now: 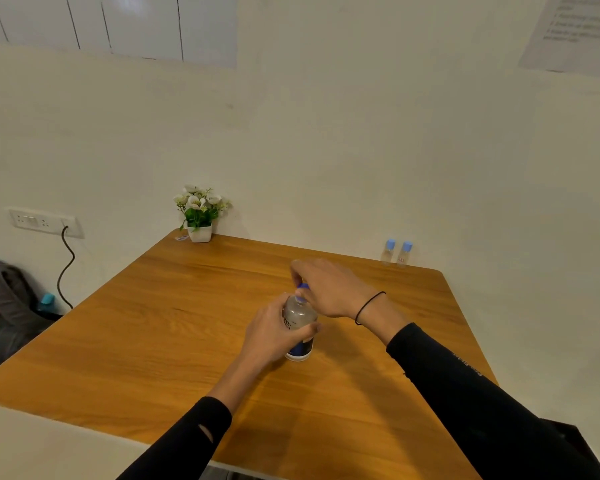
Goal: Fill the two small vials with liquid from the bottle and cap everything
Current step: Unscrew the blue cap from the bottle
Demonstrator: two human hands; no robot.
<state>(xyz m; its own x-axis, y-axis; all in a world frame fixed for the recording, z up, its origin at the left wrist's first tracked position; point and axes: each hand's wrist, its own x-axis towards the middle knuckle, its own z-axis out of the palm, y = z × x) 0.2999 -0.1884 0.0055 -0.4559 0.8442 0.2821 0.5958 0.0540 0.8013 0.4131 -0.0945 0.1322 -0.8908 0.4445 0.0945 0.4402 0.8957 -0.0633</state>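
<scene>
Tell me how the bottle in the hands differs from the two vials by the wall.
The bottle is far bigger than the vials and carries a dark label. It stands mid-table, held by the left hand, with the right hand on its cap; the vials stand untouched at the far edge. All have blue caps.

wooden table point(187, 341), bottle point(300, 323), vials point(397, 252), potted flowers point(200, 213)

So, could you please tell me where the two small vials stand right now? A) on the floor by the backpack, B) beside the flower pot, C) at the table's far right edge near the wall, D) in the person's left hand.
C: the two small vials, blue caps on, stand together at the far right edge of the table, away from both hands.
</scene>
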